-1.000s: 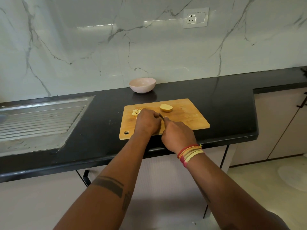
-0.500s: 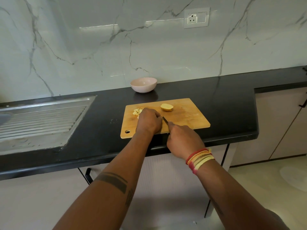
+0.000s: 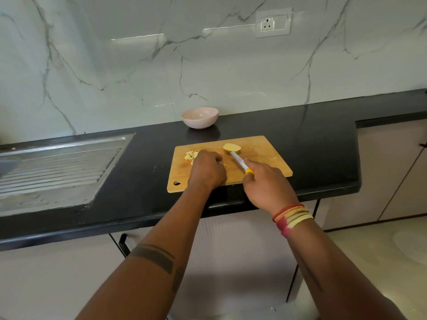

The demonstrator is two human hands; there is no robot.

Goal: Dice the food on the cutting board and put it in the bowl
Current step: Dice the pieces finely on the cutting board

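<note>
A wooden board (image 3: 265, 155) lies on the black counter (image 3: 312, 139), close to the counter's front edge and a little right of the sink's ribbed drainer (image 3: 57, 167). A round hole sits in the board's near left corner.

The left hand (image 3: 206, 170) rests on the left half of the board with its fingers curled under, knuckles up. Whatever it may be pressing or holding is hidden beneath it, so I cannot tell if it grips anything. Just past its knuckles, by the board's far left corner, lies a small heap of pale diced pieces (image 3: 191, 155), partly covered by the hand.

The right hand (image 3: 265, 183) grips a knife (image 3: 239, 161) by its yellow handle, only a bit of which shows in front of the fingers. The forefinger lies stretched along the top. The blade points away and to the left, its tip just at the near side of a potato half (image 3: 231, 148). That half lies towards the board's far edge, about midway along it, uncut. Whether the tip touches it I cannot tell.

Bands of red and yellow thread (image 3: 292, 215) circle the right wrist, and the left forearm carries a dark band tattoo.

A pale pink bowl (image 3: 200, 117) stands on the counter beyond the board, near the back edge by the marble wall (image 3: 138, 65), apart from the board. Nothing shows inside it from this angle. A white socket plate (image 3: 273, 22) is set in the wall above and to the right.
</note>
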